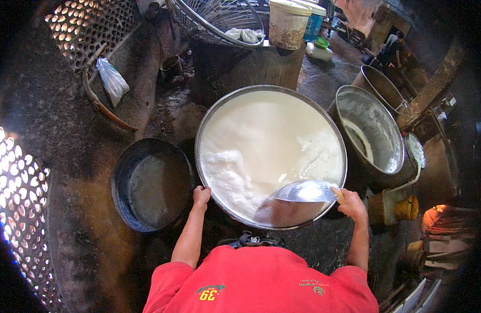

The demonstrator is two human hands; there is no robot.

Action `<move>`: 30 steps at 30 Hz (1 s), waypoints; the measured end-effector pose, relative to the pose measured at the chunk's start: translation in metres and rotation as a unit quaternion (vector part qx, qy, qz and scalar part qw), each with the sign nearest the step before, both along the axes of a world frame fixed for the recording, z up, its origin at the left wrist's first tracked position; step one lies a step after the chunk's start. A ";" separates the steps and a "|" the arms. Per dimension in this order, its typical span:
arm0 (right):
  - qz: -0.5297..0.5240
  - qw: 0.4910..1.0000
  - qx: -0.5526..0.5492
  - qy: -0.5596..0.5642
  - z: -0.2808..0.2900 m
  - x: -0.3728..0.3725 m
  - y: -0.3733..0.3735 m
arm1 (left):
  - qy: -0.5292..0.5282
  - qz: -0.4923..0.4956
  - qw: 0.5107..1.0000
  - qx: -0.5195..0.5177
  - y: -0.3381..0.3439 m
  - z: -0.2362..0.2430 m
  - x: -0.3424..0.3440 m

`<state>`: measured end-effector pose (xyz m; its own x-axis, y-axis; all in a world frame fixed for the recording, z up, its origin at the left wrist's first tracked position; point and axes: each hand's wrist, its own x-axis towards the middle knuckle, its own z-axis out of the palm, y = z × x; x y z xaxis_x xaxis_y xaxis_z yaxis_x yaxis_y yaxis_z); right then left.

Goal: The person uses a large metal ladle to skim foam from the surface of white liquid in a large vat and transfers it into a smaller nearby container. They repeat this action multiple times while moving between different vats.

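A wide round vat stands in front of me, filled nearly to the rim with a milky, cream-coloured liquid. White foam lies on its near left and right sides. My left hand is closed on the vat's near left rim. In my right hand, at the near right rim, is the short light-coloured handle of a broad, shiny metal scoop. The scoop's bowl lies tilted low over the liquid; whether its lower edge dips in, I cannot tell.
A dark shallow basin sits left of the vat. Right of it stands a deep metal vat, near a long-handled ladle. Fire glows at lower right. Buckets stand behind; another person is far right.
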<state>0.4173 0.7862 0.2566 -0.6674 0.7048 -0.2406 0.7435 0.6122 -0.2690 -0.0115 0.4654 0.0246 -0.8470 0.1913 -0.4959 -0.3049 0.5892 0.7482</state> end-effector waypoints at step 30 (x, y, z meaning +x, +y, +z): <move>-0.141 0.948 -0.165 0.233 -0.142 -0.089 -0.059 | -0.035 0.013 0.998 0.046 -0.004 -0.012 -0.005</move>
<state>0.3284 0.7276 0.1141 -0.5519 0.8087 -0.2036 0.6183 0.2330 -0.7506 -0.0165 0.4615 0.0129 -0.8158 0.2174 -0.5360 -0.3729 0.5107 0.7747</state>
